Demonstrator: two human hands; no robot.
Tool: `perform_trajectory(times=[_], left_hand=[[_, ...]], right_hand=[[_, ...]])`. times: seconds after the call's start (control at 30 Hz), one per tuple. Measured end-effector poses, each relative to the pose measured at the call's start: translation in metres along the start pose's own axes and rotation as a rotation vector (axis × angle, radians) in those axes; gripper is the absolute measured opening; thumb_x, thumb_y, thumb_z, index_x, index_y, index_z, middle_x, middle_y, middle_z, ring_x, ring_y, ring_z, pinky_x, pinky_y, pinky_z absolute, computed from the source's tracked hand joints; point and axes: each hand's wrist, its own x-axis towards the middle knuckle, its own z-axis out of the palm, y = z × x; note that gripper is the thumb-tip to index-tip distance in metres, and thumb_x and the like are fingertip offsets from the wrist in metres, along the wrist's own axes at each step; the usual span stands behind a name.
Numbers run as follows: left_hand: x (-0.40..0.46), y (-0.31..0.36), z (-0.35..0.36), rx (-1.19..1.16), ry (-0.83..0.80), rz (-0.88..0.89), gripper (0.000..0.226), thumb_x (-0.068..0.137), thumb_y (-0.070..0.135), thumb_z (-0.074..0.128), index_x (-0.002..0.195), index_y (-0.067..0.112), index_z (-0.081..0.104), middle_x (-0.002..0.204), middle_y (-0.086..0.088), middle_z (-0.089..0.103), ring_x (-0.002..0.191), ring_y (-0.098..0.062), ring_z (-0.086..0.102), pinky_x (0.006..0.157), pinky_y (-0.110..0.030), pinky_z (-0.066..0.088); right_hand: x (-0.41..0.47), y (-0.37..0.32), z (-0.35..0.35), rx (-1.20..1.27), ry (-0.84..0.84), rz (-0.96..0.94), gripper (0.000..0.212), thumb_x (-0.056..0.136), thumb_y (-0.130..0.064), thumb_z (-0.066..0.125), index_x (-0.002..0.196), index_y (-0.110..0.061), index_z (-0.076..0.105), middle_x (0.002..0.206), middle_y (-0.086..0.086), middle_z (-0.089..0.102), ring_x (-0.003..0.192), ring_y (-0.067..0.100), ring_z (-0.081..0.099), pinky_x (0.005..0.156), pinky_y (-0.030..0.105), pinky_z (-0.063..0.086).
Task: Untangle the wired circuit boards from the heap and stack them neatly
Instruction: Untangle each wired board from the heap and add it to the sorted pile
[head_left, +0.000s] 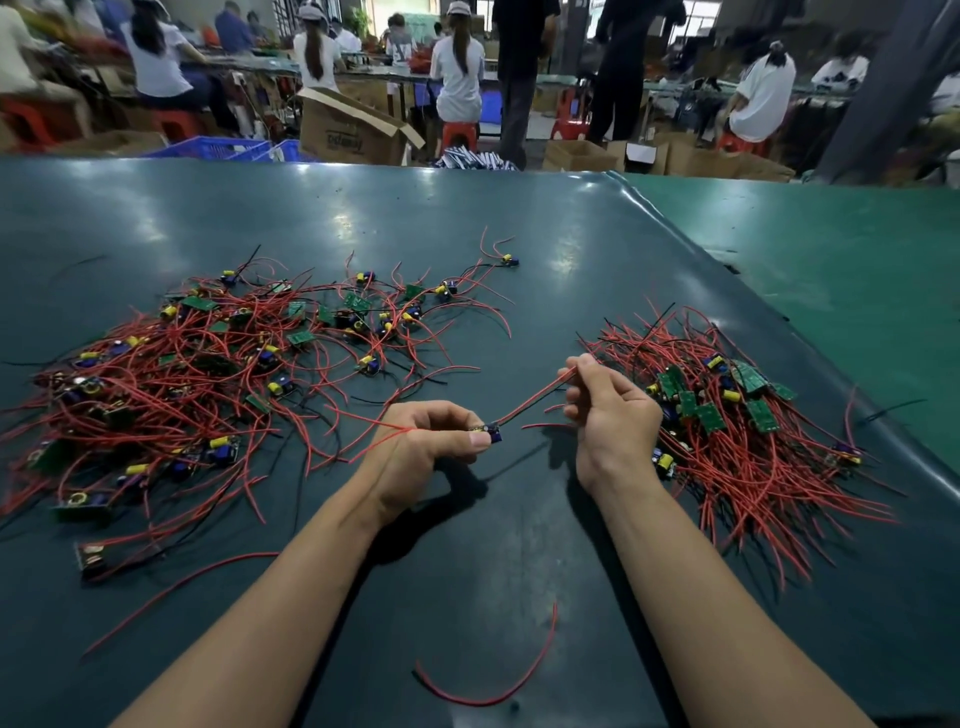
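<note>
Left hand (426, 441) pinches small board (491, 432); right hand (610, 410) pinches its red wires (535, 397). Heap (208, 374) left, stack (737, 415) near table's right edge (810, 338), bare mat (498, 545) between.

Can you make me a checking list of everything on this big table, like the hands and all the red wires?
Surface: dark green shiny table cover, with a lighter green sheet at the far right.
Job's things: tangled heap of small green circuit boards with red wires on the left; a tidier pile of the same boards on the right.
Clutter: one loose curved red wire near the front edge.
Hands: left hand pinches a small circuit board; right hand pinches that board's red wires, stretched between both hands.
Cables: nothing seen besides the boards' own wires.
Surroundings: seated workers at benches, cardboard boxes, blue crates, red stools.
</note>
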Motion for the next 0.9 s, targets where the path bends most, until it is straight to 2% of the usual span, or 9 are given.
perform_trajectory(times=[0.17, 0.27, 0.33, 0.47, 0.57, 0.7, 0.8, 0.9], left_hand=[[0.000, 0.000, -0.002, -0.036, -0.006, 0.028, 0.017, 0.063, 0.011, 0.072, 0.076, 0.002, 0.066, 0.062, -0.002, 0.060, 0.055, -0.009, 0.053, 0.055, -0.014, 0.042], [0.003, -0.004, -0.006, 0.082, 0.112, 0.125, 0.012, 0.076, 0.006, 0.078, 0.079, 0.009, 0.066, 0.061, 0.004, 0.058, 0.055, -0.009, 0.048, 0.054, -0.020, 0.038], [0.006, -0.007, -0.011, 0.141, 0.201, 0.178, 0.011, 0.084, 0.005, 0.073, 0.081, 0.014, 0.067, 0.064, 0.005, 0.058, 0.059, -0.012, 0.047, 0.057, -0.024, 0.038], [0.011, -0.007, -0.017, -0.210, 0.261, 0.117, 0.009, 0.087, 0.005, 0.067, 0.088, 0.014, 0.065, 0.076, -0.002, 0.067, 0.060, -0.013, 0.058, 0.058, -0.023, 0.048], [0.013, -0.008, -0.019, -0.305, 0.283, 0.119, 0.009, 0.086, 0.006, 0.067, 0.093, 0.013, 0.065, 0.077, -0.003, 0.071, 0.058, -0.011, 0.061, 0.055, -0.019, 0.049], [0.009, -0.008, -0.016, -0.172, 0.258, 0.144, 0.014, 0.080, 0.014, 0.072, 0.093, 0.010, 0.071, 0.077, -0.003, 0.072, 0.055, -0.012, 0.057, 0.053, -0.020, 0.050], [0.005, -0.007, -0.014, -0.053, 0.196, 0.169, 0.012, 0.079, 0.018, 0.074, 0.089, 0.013, 0.074, 0.078, -0.005, 0.074, 0.054, -0.014, 0.057, 0.050, -0.025, 0.048], [0.001, -0.003, -0.013, 0.052, 0.116, 0.172, 0.019, 0.076, 0.027, 0.074, 0.089, 0.014, 0.075, 0.079, -0.008, 0.075, 0.056, -0.013, 0.058, 0.054, -0.022, 0.046]], right_hand=[[0.006, 0.003, -0.003, 0.070, 0.008, 0.040, 0.025, 0.093, -0.009, 0.064, 0.069, -0.010, 0.071, 0.061, 0.000, 0.068, 0.048, 0.004, 0.054, 0.042, 0.016, 0.041], [0.009, 0.004, -0.002, 0.132, -0.027, 0.104, 0.025, 0.095, -0.009, 0.061, 0.070, -0.007, 0.066, 0.054, -0.003, 0.061, 0.042, 0.004, 0.048, 0.037, 0.016, 0.036], [0.007, 0.005, -0.002, 0.080, -0.047, 0.096, 0.024, 0.095, -0.010, 0.061, 0.071, -0.008, 0.066, 0.054, -0.004, 0.060, 0.042, 0.004, 0.048, 0.037, 0.016, 0.037], [-0.001, 0.006, -0.003, -0.067, -0.141, 0.010, 0.020, 0.095, -0.016, 0.063, 0.076, -0.010, 0.068, 0.062, -0.002, 0.065, 0.046, 0.007, 0.052, 0.039, 0.018, 0.041], [-0.008, 0.007, 0.000, -0.271, -0.294, -0.057, 0.012, 0.093, -0.016, 0.065, 0.083, -0.013, 0.070, 0.068, -0.003, 0.069, 0.046, 0.007, 0.054, 0.039, 0.019, 0.042], [-0.018, 0.009, 0.005, -0.543, -0.482, -0.160, 0.015, 0.094, -0.019, 0.064, 0.082, -0.020, 0.073, 0.063, -0.011, 0.069, 0.046, 0.004, 0.053, 0.044, 0.017, 0.043], [-0.018, 0.005, 0.002, -0.449, -0.491, -0.116, 0.010, 0.092, -0.020, 0.066, 0.090, -0.020, 0.076, 0.063, -0.006, 0.065, 0.045, 0.009, 0.046, 0.042, 0.019, 0.038], [-0.020, 0.002, -0.001, -0.277, -0.502, 0.033, 0.014, 0.082, -0.027, 0.072, 0.091, -0.019, 0.079, 0.061, -0.003, 0.059, 0.043, 0.009, 0.039, 0.038, 0.017, 0.030]])
